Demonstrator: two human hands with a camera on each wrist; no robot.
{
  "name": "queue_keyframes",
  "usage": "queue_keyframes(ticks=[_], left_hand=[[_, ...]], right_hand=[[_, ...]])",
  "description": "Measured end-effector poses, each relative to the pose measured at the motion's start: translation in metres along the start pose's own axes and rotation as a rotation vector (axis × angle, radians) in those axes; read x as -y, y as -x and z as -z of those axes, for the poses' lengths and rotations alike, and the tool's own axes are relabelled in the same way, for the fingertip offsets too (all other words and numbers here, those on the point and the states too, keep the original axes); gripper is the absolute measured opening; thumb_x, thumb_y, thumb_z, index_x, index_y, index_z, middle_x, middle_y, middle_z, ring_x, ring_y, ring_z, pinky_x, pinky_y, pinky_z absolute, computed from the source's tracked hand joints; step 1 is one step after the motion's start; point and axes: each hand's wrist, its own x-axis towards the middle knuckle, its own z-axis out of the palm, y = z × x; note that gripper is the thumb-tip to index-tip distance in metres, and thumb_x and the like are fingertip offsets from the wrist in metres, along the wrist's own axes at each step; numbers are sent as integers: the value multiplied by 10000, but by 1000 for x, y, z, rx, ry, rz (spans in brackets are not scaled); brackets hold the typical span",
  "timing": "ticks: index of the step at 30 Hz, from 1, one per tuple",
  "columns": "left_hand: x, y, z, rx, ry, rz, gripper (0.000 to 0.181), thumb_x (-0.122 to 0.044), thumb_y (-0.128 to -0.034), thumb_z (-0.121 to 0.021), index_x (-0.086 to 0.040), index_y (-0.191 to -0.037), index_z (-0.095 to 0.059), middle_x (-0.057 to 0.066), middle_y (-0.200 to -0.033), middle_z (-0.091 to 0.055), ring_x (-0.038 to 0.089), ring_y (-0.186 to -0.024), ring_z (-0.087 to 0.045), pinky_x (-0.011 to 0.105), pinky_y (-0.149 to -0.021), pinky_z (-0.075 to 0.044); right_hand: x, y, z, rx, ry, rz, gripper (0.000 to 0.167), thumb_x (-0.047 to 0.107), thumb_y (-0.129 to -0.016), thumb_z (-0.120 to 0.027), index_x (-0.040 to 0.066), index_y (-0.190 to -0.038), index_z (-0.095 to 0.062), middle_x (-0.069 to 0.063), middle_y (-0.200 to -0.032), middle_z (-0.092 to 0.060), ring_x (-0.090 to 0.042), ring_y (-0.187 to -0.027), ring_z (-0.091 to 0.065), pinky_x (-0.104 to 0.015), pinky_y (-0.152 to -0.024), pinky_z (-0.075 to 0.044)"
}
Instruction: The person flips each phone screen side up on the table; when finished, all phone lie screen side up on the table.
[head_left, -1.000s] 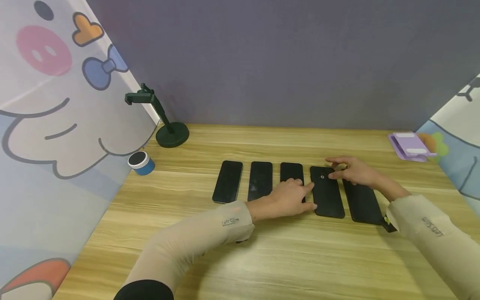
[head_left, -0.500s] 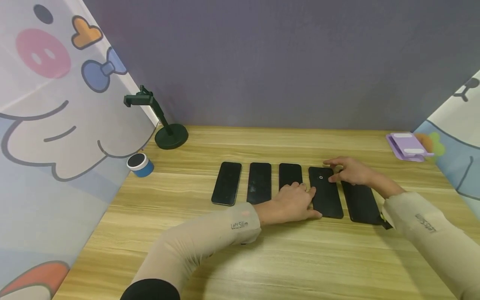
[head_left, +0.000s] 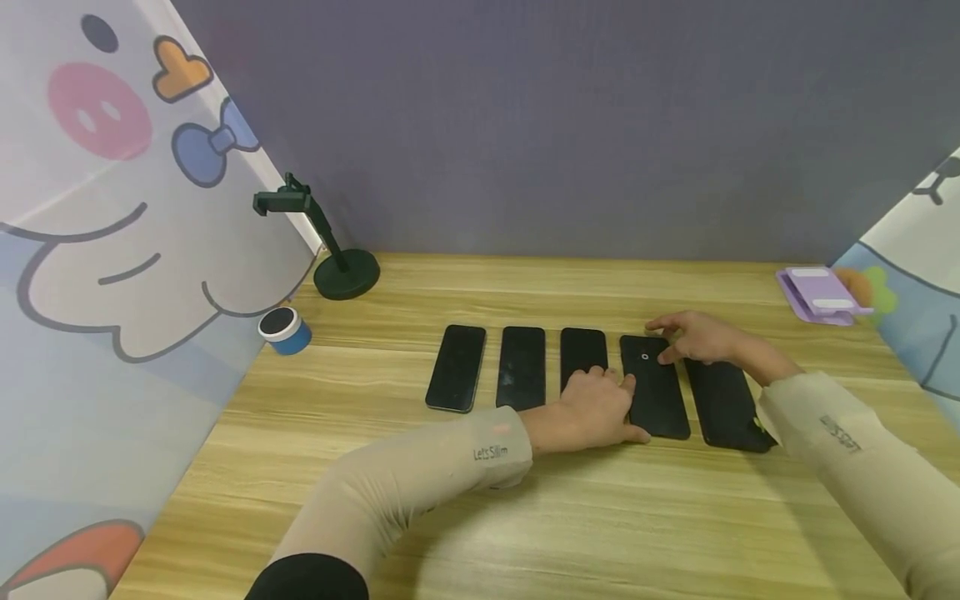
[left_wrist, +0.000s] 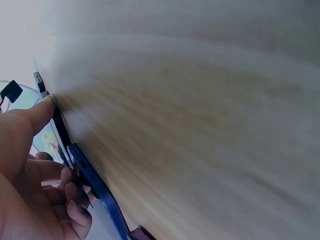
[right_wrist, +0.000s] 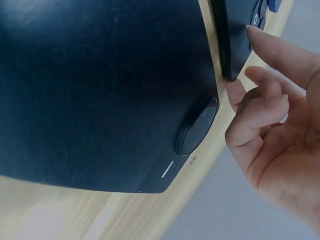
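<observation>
Several black smartphones lie in a row. My left hand [head_left: 588, 412] is at the lower left of the fourth smartphone [head_left: 658, 400], which lies back up. Its thumb is by the bottom edge and a fingertip by the left side; the other fingers curl in the left wrist view. My right hand [head_left: 705, 337] spans that phone's upper right corner, thumb at the side and forefinger at the top. The fifth smartphone [right_wrist: 100, 90] lies under the right wrist, partly hidden. The third smartphone [head_left: 582, 348] is partly covered by the left hand.
To the left lie the first smartphone [head_left: 456, 367] and second smartphone [head_left: 521, 367]. A dark green stand [head_left: 347, 273] and a blue jar [head_left: 288, 335] with a dark-topped lid stand at far left. A purple phone holder [head_left: 821, 293] lies at back right. A grey wall [head_left: 562, 125] rises behind.
My left hand has slid slightly right and down along the fourth smartphone, its thumb shifting to the bottom edge. The right hand stays at the upper corner; its sleeve has shifted slightly left.
</observation>
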Motion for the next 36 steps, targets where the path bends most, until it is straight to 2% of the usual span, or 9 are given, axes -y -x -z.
queue_keyframes(ticks=[3, 7, 13, 29, 36], left_hand=[[-2, 0, 0, 0, -24, 7, 883, -832, -872, -387, -302, -1575, -330, -54, -1492, -499, 133, -1201, -560, 282, -851, -532], [-3, 0, 0, -8, -35, 14, 876, -831, -873, -383, -303, -1571, -338, -48, -1479, -510, 129, -1178, -572, 275, -811, -551], [-2, 0, -1, -9, -9, 23, 873, -826, -864, -418, -309, -1565, -351, -53, -1464, -519, 126, -1176, -580, 273, -756, -566], [-2, 0, 0, 11, 21, 33, 864, -816, -857, -448, -343, -1569, -326, -51, -1423, -540, 120, -1158, -583, 274, -733, -566], [-2, 0, 0, 32, 47, 41, 861, -812, -860, -444, -357, -1576, -297, -54, -1481, -500, 125, -1239, -555, 277, -769, -572]], right_hand=[[-1, -1, 0, -2, -5, -5, 643, 132, -904, -713, -63, -1456, -447, -371, -1317, -530, -72, -433, -310, -266, -429, -370], [-3, -1, 1, 1, -15, -13, 646, 157, -903, -719, -42, -1458, -456, -428, -1375, -468, -79, -435, -313, -274, -433, -379], [-5, -1, 3, 14, -51, -19, 662, 160, -901, -723, -35, -1468, -442, -452, -1399, -428, -79, -449, -299, -273, -439, -374], [-24, -2, 7, 59, -204, -52, 687, 247, -924, -721, 27, -1495, -410, -338, -1495, -392, -97, -532, -300, -287, -496, -349], [-27, -1, 7, 35, -229, -71, 631, 274, -929, -719, 50, -1454, -450, -190, -1257, -548, -89, -533, -268, -273, -497, -323]])
